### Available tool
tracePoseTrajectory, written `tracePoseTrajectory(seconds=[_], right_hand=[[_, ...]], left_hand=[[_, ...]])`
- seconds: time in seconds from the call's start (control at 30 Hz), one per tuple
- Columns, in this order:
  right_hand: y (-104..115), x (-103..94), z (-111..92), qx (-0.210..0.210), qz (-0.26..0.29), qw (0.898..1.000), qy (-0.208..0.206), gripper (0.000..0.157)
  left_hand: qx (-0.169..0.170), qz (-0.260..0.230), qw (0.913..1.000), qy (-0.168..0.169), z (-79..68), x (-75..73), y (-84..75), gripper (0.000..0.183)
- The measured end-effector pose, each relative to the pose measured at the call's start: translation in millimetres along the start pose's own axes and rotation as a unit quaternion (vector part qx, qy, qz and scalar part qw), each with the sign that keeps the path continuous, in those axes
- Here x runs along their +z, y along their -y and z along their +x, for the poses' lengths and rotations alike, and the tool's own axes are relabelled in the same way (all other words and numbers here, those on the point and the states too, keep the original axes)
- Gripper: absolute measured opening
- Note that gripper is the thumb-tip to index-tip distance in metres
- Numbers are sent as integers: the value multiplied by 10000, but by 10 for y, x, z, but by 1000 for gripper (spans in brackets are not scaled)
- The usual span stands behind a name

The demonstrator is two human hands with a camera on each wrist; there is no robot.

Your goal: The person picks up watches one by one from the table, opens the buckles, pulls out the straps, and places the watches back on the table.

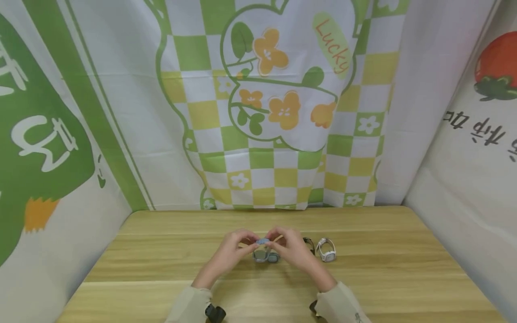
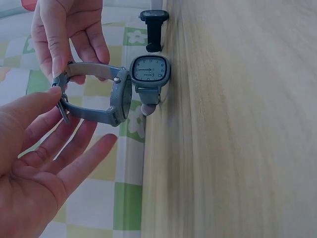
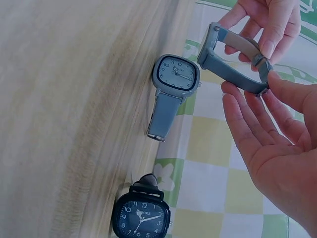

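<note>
A blue-grey wristwatch (image 2: 94,115) hangs between my two hands, its strap forming a loop with the case turned sideways. My left hand (image 1: 232,249) pinches the strap at the buckle end between thumb and fingers. On the opposite side my right hand (image 1: 291,246) pinches that same buckle area (image 3: 262,64). In the left wrist view the other fingers of the left hand spread out below the strap. Just beside the held watch, a second blue-grey watch (image 3: 176,75) with a squarish pale dial stands on the table. Whether the strap end is through the buckle is hard to tell.
Right of the hands, a black watch (image 3: 141,216) and a white watch (image 1: 328,255) stand on the wooden table (image 1: 181,260). A checked green, yellow and white cloth (image 1: 262,175) hangs behind the table's far edge, with printed cloth on both sides.
</note>
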State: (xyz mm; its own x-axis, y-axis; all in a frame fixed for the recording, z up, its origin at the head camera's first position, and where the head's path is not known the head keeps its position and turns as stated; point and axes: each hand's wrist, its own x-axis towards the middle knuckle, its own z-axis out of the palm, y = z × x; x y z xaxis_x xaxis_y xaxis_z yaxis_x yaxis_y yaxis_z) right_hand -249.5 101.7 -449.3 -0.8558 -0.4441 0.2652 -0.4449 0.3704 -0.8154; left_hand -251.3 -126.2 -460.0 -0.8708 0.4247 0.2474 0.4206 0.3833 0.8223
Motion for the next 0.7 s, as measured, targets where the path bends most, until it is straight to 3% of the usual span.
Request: tracePoseTrajectory(seconds=[0.7], right_hand=[[3, -12, -36, -142, 107, 9997, -190, 8]], left_hand=[[-47, -83, 9999, -118, -11, 32, -64, 17]])
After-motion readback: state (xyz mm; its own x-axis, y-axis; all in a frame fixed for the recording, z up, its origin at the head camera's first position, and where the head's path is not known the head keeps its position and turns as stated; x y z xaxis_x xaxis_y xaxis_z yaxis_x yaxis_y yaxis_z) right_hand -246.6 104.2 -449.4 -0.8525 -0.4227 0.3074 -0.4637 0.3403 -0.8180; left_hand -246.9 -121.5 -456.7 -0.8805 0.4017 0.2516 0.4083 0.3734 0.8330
